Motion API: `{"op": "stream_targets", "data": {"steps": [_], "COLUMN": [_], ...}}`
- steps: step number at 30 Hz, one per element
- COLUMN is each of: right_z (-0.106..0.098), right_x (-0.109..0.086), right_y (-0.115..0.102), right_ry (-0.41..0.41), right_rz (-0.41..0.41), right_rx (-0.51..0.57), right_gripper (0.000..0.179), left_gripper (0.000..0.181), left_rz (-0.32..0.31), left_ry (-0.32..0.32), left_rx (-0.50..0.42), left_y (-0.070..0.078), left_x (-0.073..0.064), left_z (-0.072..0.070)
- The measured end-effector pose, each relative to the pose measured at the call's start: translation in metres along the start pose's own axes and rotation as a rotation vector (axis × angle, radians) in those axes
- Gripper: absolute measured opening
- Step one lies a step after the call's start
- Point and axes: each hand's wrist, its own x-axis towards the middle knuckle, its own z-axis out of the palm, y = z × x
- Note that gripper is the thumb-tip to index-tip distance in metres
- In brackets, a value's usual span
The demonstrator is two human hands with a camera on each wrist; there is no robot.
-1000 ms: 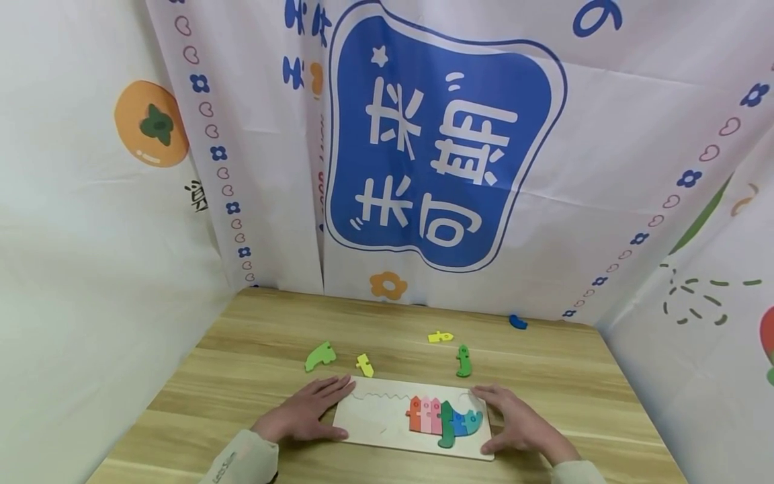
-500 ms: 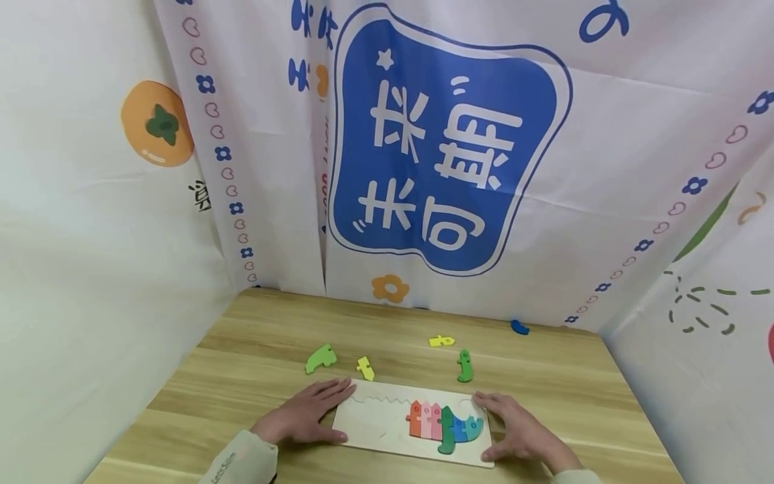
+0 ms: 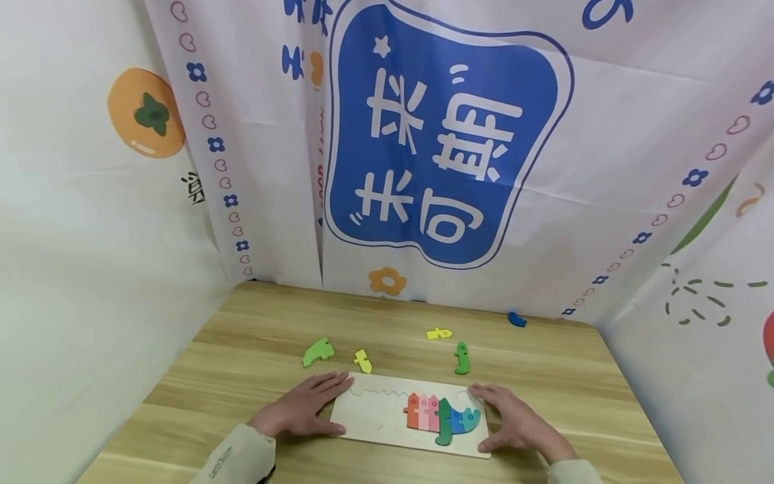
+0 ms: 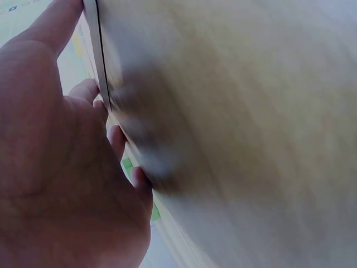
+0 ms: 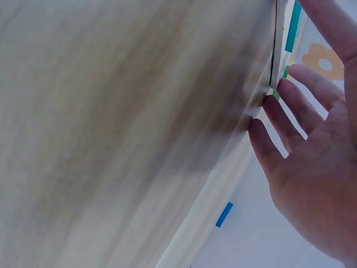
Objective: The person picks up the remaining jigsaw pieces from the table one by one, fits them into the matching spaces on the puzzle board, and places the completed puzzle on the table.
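Observation:
A pale wooden puzzle board [image 3: 369,420] lies on the table between my two hands. On its right part sit joined pieces: an orange piece [image 3: 413,411], two pink pieces [image 3: 428,413], a dark green piece [image 3: 444,423] and two blue pieces [image 3: 464,420]. My left hand [image 3: 305,407] rests at the board's left end, thumb and fingers spread to its two corners. At the right end, my right hand [image 3: 517,420] touches the corners in the same spread way. Both wrist views show fairly straight fingers at the board's thin edge.
Behind the board lie loose pieces: a light green one [image 3: 318,351], a yellow one [image 3: 363,361], another yellow one [image 3: 439,333] and a green one [image 3: 462,358]. A blue piece [image 3: 517,319] is near the table's back edge, by a printed cloth [image 3: 278,222].
The head view has shifted slightly. Both hands, the board and the loose pieces keep their places relative to one another.

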Motion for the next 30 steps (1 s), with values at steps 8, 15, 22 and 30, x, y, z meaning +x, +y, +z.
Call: {"op": "stream_targets", "data": {"steps": [8, 15, 22, 30], "right_z": [-0.021, -0.065, -0.089, -0.091], "right_x": [0.011, 0.055, 0.099, 0.110], "right_y": [0.007, 0.050, 0.084, 0.102], "right_ry": [0.049, 0.251, 0.294, 0.222], "right_rz": [-0.039, 0.100, 0.159, 0.200], "right_rx": [0.062, -0.007, -0.071, -0.137], "right_gripper": [0.097, 0.082, 0.083, 0.078], "left_gripper": [0.096, 0.095, 0.096, 0.095], "left_rz": [0.043, 0.073, 0.039, 0.011], "left_ry": [0.019, 0.039, 0.032, 0.011], "left_rx": [0.032, 0.048, 0.064, 0.066], "left_y": [0.002, 0.005, 0.009, 0.006], "left_x": [0.000, -0.003, -0.007, -0.003], "left_z": [-0.007, -0.006, -0.010, -0.005]}}
